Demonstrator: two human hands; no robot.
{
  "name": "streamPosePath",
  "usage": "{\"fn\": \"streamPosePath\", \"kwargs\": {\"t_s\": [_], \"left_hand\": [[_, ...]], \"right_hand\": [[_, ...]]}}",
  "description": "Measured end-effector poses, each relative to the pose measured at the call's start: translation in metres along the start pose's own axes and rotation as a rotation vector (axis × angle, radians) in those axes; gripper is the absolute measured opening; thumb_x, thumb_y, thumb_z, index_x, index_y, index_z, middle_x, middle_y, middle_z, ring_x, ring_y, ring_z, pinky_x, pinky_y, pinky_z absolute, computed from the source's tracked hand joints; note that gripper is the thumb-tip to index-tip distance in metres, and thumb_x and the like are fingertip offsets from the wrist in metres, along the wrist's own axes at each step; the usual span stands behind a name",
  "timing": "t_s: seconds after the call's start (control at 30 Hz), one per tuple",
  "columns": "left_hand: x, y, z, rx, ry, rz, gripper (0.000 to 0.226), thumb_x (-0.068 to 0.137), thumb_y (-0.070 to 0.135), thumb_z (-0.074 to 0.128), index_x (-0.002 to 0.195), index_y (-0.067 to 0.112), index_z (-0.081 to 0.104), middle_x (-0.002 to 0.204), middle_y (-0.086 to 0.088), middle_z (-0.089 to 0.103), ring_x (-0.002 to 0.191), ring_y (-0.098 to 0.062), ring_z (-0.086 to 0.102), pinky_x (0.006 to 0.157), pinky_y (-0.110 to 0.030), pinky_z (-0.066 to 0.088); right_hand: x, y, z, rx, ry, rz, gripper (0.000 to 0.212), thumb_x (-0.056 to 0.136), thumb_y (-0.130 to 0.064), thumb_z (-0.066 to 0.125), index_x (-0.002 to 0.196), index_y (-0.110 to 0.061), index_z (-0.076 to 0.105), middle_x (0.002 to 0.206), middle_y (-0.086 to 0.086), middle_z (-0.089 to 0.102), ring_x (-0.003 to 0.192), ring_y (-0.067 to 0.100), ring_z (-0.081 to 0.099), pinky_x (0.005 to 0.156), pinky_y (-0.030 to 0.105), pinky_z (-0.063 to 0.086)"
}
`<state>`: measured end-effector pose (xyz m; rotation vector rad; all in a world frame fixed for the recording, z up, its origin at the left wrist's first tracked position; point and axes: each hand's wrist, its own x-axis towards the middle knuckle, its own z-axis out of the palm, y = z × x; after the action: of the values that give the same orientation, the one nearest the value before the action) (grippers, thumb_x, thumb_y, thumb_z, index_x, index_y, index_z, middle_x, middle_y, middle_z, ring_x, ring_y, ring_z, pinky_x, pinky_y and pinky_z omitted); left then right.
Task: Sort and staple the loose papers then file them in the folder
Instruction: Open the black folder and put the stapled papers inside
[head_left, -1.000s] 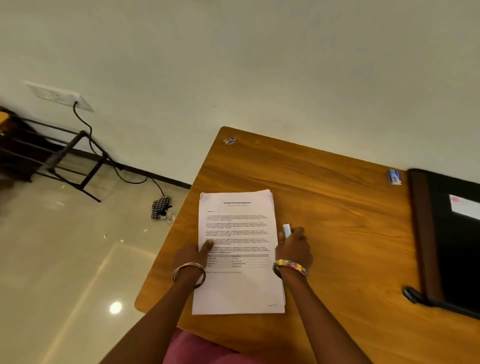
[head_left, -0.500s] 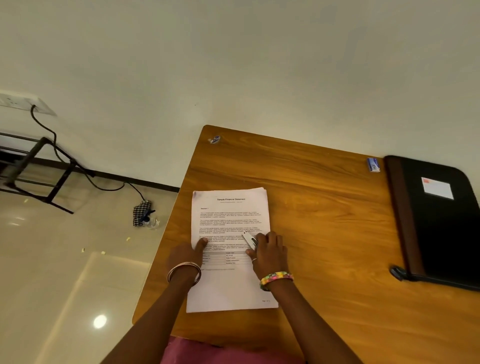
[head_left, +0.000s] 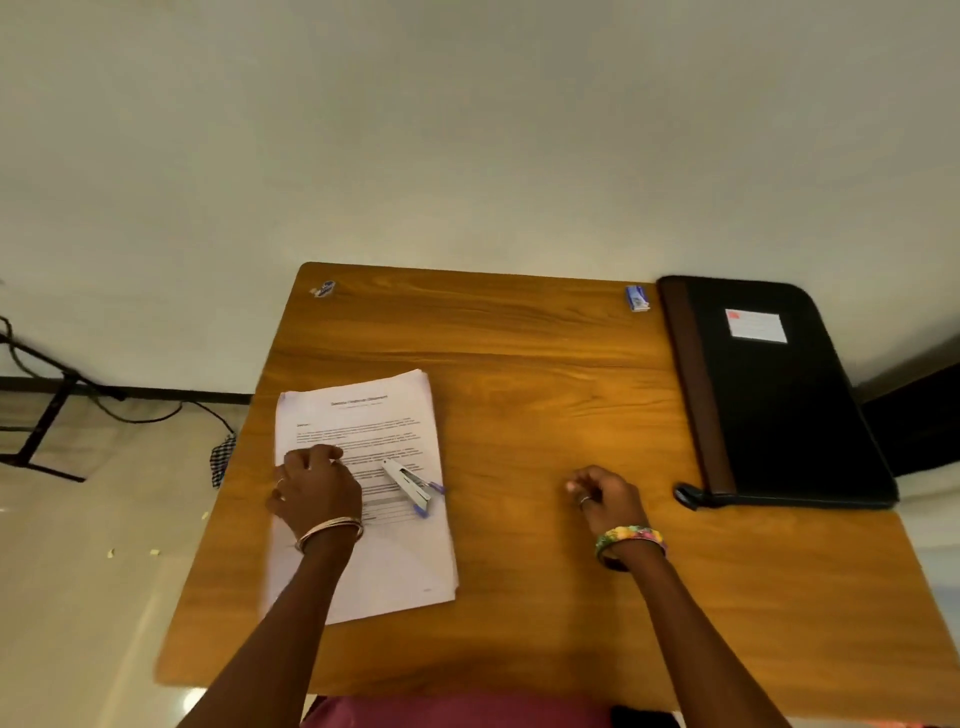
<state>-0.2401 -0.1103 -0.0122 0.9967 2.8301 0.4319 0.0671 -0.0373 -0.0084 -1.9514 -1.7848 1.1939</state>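
Note:
A stack of printed papers (head_left: 387, 426) lies on the left half of the wooden table (head_left: 519, 389). A small white and blue stapler (head_left: 408, 486) rests on top of the stack, lying free. My left hand (head_left: 314, 491) rests on the left part of the papers with its fingers curled, just left of the stapler. My right hand (head_left: 605, 496) hovers over bare table to the right, fingers loosely curled, holding nothing. The black folder (head_left: 779, 395) with a white label lies shut at the table's right edge.
A small blue box (head_left: 637, 298) sits at the back of the table beside the folder. A small blue-white scrap (head_left: 323, 289) lies at the back left corner. Left of the table are a black metal frame (head_left: 36, 415), a cable and a checked cloth (head_left: 223, 457) on the floor.
My right hand has let go of the stapler on the papers and moved right over bare table. My left hand has slid further onto the stack. The camera has turned right.

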Motion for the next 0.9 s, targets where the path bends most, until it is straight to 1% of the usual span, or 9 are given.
{"fn": "streamPosePath", "kwargs": {"t_s": [0.07, 0.1, 0.2, 0.3, 0.43, 0.53, 0.63, 0.73, 0.9], "left_hand": [[-0.021, 0.044, 0.005, -0.016, 0.032, 0.042, 0.014, 0.08, 0.008, 0.063, 0.092, 0.015, 0.067, 0.104, -0.016, 0.059, 0.105, -0.039, 0.048, 0.089, -0.053, 0.034], [-0.029, 0.059, 0.008, -0.041, 0.012, 0.063, 0.014, 0.08, 0.007, 0.062, 0.09, 0.015, 0.068, 0.102, -0.016, 0.061, 0.102, -0.039, 0.05, 0.087, -0.052, 0.036], [-0.067, 0.125, 0.026, -0.272, -0.165, 0.232, 0.014, 0.081, 0.007, 0.06, 0.086, 0.018, 0.067, 0.092, -0.01, 0.068, 0.086, -0.031, 0.061, 0.075, -0.038, 0.047], [-0.122, 0.203, 0.047, -0.472, -0.459, 0.298, 0.015, 0.083, 0.004, 0.062, 0.085, 0.018, 0.067, 0.089, -0.005, 0.07, 0.075, -0.015, 0.061, 0.07, -0.024, 0.046], [-0.182, 0.283, 0.069, -0.509, -0.682, 0.206, 0.02, 0.083, 0.008, 0.064, 0.102, 0.012, 0.066, 0.096, -0.005, 0.067, 0.091, -0.021, 0.063, 0.083, -0.028, 0.049], [-0.21, 0.326, 0.086, -0.461, -0.81, 0.183, 0.044, 0.084, 0.016, 0.064, 0.126, 0.011, 0.052, 0.116, -0.007, 0.062, 0.106, -0.025, 0.06, 0.091, -0.033, 0.048], [-0.227, 0.349, 0.098, -0.394, -0.843, 0.157, 0.054, 0.087, 0.028, 0.061, 0.135, 0.015, 0.04, 0.128, -0.008, 0.055, 0.114, -0.026, 0.054, 0.098, -0.037, 0.045], [-0.228, 0.362, 0.1, -0.368, -0.889, 0.088, 0.057, 0.085, 0.036, 0.061, 0.133, 0.016, 0.039, 0.127, -0.008, 0.051, 0.111, -0.026, 0.053, 0.092, -0.035, 0.045], [-0.218, 0.367, 0.091, -0.529, -0.989, -0.19, 0.057, 0.083, 0.05, 0.06, 0.128, 0.016, 0.047, 0.105, -0.002, 0.054, 0.084, -0.022, 0.055, 0.069, -0.032, 0.046]], "right_hand": [[0.005, 0.028, -0.045, 0.089, 0.053, 0.013, 0.005, 0.089, -0.016, 0.062, 0.09, -0.014, 0.067, 0.084, 0.003, 0.069, 0.078, 0.02, 0.063, 0.077, 0.038, 0.054], [0.007, 0.036, -0.062, 0.123, 0.075, 0.023, 0.004, 0.089, -0.015, 0.061, 0.089, -0.015, 0.066, 0.084, 0.002, 0.068, 0.079, 0.019, 0.063, 0.074, 0.034, 0.053], [0.016, 0.073, -0.128, 0.202, 0.202, 0.068, 0.012, 0.091, -0.008, 0.057, 0.092, -0.017, 0.065, 0.088, 0.003, 0.066, 0.081, 0.018, 0.063, 0.066, 0.021, 0.048], [0.03, 0.115, -0.187, 0.267, 0.405, 0.161, 0.015, 0.089, -0.004, 0.058, 0.098, -0.011, 0.067, 0.094, 0.007, 0.067, 0.088, 0.02, 0.062, 0.075, 0.03, 0.051], [0.054, 0.157, -0.23, 0.127, 0.611, 0.331, 0.032, 0.086, -0.014, 0.064, 0.117, -0.011, 0.058, 0.118, 0.016, 0.055, 0.112, 0.033, 0.051, 0.084, 0.044, 0.05], [0.069, 0.174, -0.252, -0.038, 0.464, 0.517, 0.064, 0.08, -0.034, 0.071, 0.134, -0.015, 0.041, 0.138, 0.021, 0.037, 0.125, 0.04, 0.034, 0.098, 0.053, 0.041], [0.074, 0.18, -0.256, -0.084, 0.334, 0.584, 0.087, 0.072, -0.046, 0.075, 0.14, -0.016, 0.03, 0.145, 0.021, 0.026, 0.132, 0.042, 0.023, 0.106, 0.057, 0.03], [0.08, 0.184, -0.259, -0.044, 0.289, 0.606, 0.098, 0.068, -0.048, 0.078, 0.142, -0.016, 0.024, 0.146, 0.024, 0.023, 0.135, 0.045, 0.02, 0.109, 0.06, 0.023], [0.079, 0.189, -0.271, -0.035, 0.317, 0.638, 0.097, 0.067, -0.058, 0.073, 0.138, -0.009, 0.03, 0.144, 0.024, 0.029, 0.134, 0.044, 0.025, 0.107, 0.06, 0.023]]}}
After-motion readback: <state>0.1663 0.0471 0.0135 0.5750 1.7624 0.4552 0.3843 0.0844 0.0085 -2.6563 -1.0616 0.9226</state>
